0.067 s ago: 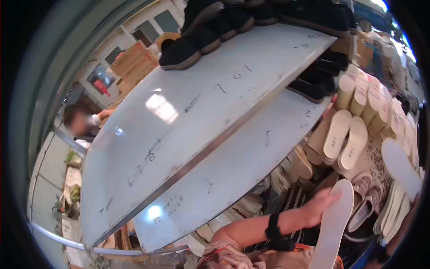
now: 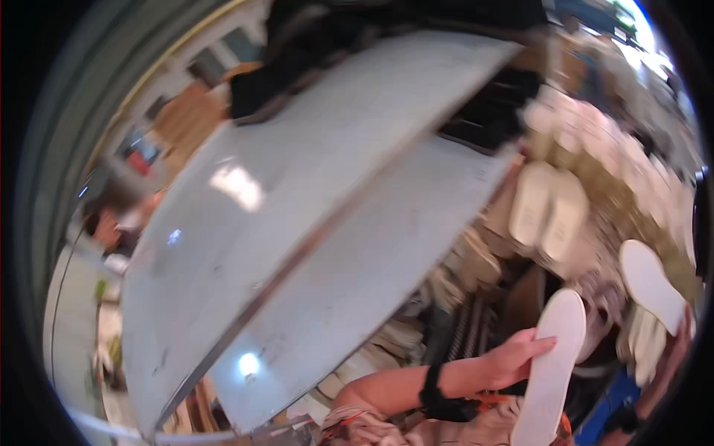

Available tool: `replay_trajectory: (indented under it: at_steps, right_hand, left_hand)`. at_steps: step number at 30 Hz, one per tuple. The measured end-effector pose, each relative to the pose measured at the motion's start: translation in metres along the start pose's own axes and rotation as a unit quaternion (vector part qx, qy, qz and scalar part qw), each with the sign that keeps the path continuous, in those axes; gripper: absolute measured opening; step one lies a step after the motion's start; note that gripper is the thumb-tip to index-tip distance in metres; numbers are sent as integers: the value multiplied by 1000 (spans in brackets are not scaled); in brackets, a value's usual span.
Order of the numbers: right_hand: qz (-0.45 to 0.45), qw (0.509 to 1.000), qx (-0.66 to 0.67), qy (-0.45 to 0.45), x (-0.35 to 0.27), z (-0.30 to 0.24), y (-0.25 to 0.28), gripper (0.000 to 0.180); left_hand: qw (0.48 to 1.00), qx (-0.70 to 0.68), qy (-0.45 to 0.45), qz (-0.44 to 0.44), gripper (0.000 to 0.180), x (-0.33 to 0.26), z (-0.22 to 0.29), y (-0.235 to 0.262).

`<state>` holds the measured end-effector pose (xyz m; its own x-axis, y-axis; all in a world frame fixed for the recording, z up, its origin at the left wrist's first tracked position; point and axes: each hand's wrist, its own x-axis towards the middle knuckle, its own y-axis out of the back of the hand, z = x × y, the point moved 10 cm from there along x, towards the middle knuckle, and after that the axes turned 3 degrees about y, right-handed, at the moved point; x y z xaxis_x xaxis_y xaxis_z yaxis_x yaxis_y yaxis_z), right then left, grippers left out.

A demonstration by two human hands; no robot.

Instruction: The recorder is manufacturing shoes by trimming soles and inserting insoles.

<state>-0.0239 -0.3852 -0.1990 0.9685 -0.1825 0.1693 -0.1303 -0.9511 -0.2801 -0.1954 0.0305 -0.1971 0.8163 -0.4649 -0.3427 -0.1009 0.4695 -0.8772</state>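
A long, flat white insole [image 2: 554, 342] is pinched at its edge by the left hand [image 2: 513, 360], thumb pressed on the face and fingers hidden behind, perhaps so that the whole surface is left visible. A second flat white insole [image 2: 651, 275] is gripped at its lower end by the right hand [image 2: 677, 353], whose finger placement cannot be told. Just beneath, a bundle of pale, elongated insoles [image 2: 643, 342] is seen, probably stacked within easy reach. Beyond, two upright cream insole stacks [image 2: 550, 208] are set side by side, apparently as a matched pair. To the left, a glossy grey-white two-level counter [image 2: 297, 171] is bordered by black fabric shoes [image 2: 256, 93], seemingly lined along the far edge to save space.
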Motion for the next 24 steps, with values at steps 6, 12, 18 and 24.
replay_trajectory:
  at_steps: [6, 12, 18, 24]
  right_hand:
    - [122, 989, -39, -77, -115, -26, 21, 32]
    - [111, 964, -225, -87, -130, -37, -19, 25]
    - [-185, 647, -619, 405, -183, -70, -217, 38]
    - [-319, 583, -588, 460, -223, -8, -260, 35]
  left_hand:
    - [930, 364, -42, 17, 26, 10, 55, -13]
    - [712, 684, 159, 23, 30, 80, 60, -1]
    - [187, 982, -37, 17, 26, 158, -1, -17]
    - [163, 985, -52, 25, 34, 77, -19, -45]
